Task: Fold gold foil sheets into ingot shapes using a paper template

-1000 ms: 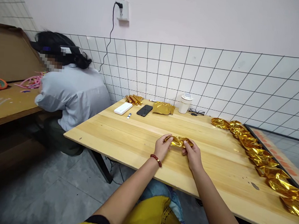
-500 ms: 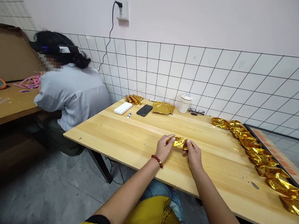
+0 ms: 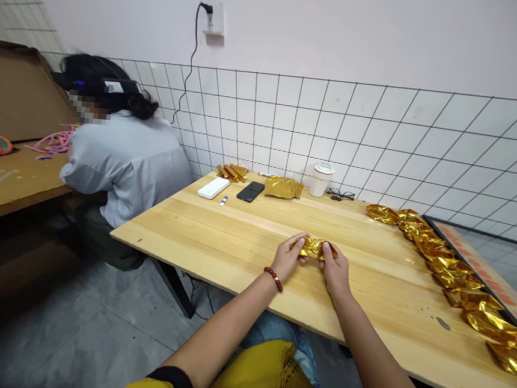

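Note:
A small piece of gold foil (image 3: pixel 313 248) is held between my two hands above the wooden table (image 3: pixel 218 239). My left hand (image 3: pixel 288 255), with a red bead bracelet at the wrist, grips its left end between thumb and fingers. The right end is pinched by my right hand (image 3: pixel 334 266). Several folded gold foil pieces (image 3: pixel 453 274) lie in a row along the table's right side. A flat gold foil stack (image 3: pixel 283 188) rests near the back edge, with narrow gold-brown strips (image 3: pixel 233 173) to its left.
A white power bank (image 3: pixel 214 187), black phone (image 3: pixel 250 191), small white-and-blue item (image 3: pixel 224 200), white cup (image 3: pixel 322 179) and glasses (image 3: pixel 340 194) stand toward the back. At left, a person (image 3: pixel 126 152) leans over another table (image 3: pixel 19 188). A black-edged frame (image 3: pixel 483 262) lies at right.
My fingers have shifted slightly on the gold foil, which looks more crumpled between them. The whole view has moved a little; the other objects have stayed in place.

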`<action>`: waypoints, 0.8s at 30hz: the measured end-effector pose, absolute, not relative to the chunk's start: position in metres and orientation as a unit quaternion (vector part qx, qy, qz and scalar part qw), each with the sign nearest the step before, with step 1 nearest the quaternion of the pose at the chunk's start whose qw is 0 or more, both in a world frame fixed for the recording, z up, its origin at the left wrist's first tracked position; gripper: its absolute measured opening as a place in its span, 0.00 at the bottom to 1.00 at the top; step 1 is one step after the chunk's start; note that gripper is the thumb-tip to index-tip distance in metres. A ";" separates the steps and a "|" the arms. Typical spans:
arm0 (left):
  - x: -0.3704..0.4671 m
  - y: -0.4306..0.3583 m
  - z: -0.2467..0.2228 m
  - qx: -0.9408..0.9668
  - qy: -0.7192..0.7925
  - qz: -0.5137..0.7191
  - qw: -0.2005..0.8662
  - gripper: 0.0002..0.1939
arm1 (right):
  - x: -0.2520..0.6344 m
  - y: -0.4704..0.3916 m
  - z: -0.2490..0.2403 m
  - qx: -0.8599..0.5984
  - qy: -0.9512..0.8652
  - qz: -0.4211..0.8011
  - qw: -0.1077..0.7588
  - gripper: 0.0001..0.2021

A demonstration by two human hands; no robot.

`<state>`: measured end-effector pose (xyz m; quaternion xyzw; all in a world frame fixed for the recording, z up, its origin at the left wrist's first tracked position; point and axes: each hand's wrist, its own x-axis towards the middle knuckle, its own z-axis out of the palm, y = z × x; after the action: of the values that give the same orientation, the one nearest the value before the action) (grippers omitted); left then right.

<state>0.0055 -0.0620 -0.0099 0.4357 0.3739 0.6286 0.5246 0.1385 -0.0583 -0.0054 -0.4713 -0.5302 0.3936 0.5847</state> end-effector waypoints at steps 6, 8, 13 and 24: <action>0.007 -0.061 -0.011 0.414 0.386 0.643 0.516 0.23 | 0.137 -0.060 -0.007 -0.474 -0.527 0.402 0.580 0.25; 0.007 -0.059 -0.012 0.406 0.406 0.647 0.502 0.23 | 0.136 -0.060 -0.007 -0.482 -0.522 0.397 0.581 0.25; 0.010 -0.059 -0.013 0.405 0.430 0.650 0.477 0.21 | 0.137 -0.058 -0.012 -0.494 -0.508 0.397 0.584 0.25; 0.002 -0.053 -0.015 0.330 0.395 0.685 0.516 0.30 | 0.140 -0.049 -0.015 -0.463 -0.439 0.486 0.597 0.23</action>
<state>0.0017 -0.0527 -0.0149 0.3304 0.3947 0.6847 0.5160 0.1403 -0.0495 -0.0149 -0.4632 -0.4394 0.4863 0.5966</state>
